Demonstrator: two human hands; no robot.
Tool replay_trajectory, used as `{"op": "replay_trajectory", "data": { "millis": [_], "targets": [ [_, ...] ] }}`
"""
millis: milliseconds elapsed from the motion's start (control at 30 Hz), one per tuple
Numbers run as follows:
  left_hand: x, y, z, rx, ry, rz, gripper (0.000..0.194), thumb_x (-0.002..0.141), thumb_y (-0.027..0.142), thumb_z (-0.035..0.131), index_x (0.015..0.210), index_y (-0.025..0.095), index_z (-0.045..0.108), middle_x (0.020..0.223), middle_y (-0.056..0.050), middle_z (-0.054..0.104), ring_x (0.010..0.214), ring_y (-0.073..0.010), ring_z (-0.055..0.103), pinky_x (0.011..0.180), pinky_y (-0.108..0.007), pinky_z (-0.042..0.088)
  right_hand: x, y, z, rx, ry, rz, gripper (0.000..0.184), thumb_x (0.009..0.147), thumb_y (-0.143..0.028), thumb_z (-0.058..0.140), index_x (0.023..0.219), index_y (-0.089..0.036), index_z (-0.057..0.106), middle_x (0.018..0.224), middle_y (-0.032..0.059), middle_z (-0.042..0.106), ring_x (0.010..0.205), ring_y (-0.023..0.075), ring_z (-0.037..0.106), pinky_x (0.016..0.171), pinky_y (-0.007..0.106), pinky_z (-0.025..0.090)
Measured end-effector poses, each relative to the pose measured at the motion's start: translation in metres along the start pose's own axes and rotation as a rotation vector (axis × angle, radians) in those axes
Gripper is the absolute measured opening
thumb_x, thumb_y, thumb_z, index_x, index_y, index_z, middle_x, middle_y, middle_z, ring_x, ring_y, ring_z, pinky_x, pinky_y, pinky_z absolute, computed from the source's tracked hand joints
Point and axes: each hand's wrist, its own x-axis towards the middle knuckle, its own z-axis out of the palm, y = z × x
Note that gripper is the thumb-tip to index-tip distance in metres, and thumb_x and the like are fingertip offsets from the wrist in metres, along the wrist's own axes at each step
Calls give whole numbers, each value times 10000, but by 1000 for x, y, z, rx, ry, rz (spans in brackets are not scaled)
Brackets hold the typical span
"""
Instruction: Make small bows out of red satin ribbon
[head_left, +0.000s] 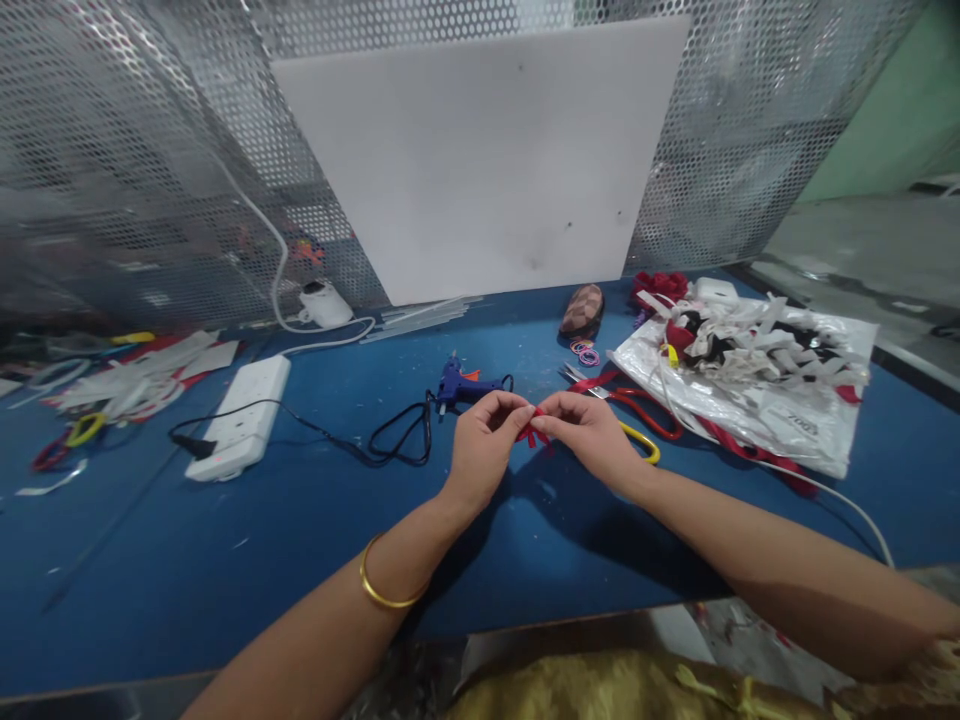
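Above the blue table, my left hand (489,440) and my right hand (589,435) meet, thumbs and forefingers pinched on one small piece of red ribbon (534,437). Loose ends of the ribbon hang below the fingertips, and its middle is partly hidden by them. Just behind my left hand lies a blue glue gun (465,385) with an orange trigger. Close to my right hand are scissors (649,412) with red and yellow handles, their blades pointing left. Part of the scissors is covered by my right hand.
A white power strip (255,400) with a black plug and cable lies left. Glue sticks (424,318) rest below a white board (487,160). A white plastic bag (810,420) carries fabric scraps at right. Paper strips (150,380) and other scissors (84,430) lie far left.
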Motion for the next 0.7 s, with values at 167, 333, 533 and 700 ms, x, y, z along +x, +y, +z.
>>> {"op": "replay_trajectory", "data": {
  "millis": [167,333,533,700],
  "targets": [
    [2,-3,-1,-39,-7,-126,281,707,374,718,873,153,668,733,-21,632,643,-118,541,578,-212,416,0,0,-2,9,126,-73,185,758,-348,650,738,-167,619,593,-29,530,545,93,425,516,232,326],
    [-1,-4,-1,-6,-88,-148,192,678,321,740,746,148,691,653,-12,635,618,-103,518,601,-203,393,-1,-3,-3,-44,135,-111,174,776,-336,634,735,-168,654,609,-15,561,574,105,455,547,242,345],
    [-2,-2,1,23,-90,-59,127,679,255,734,695,146,670,642,3,634,622,-101,529,626,-203,403,0,5,-1,235,153,24,154,710,-317,690,676,-171,653,633,-3,584,609,115,483,598,254,383],
    [-1,-3,1,94,-67,-42,117,673,242,733,687,141,676,642,-4,643,606,-104,531,616,-207,409,3,5,-2,375,122,194,209,685,-358,708,729,-161,656,663,3,595,606,109,494,586,248,387]
  ]
}}
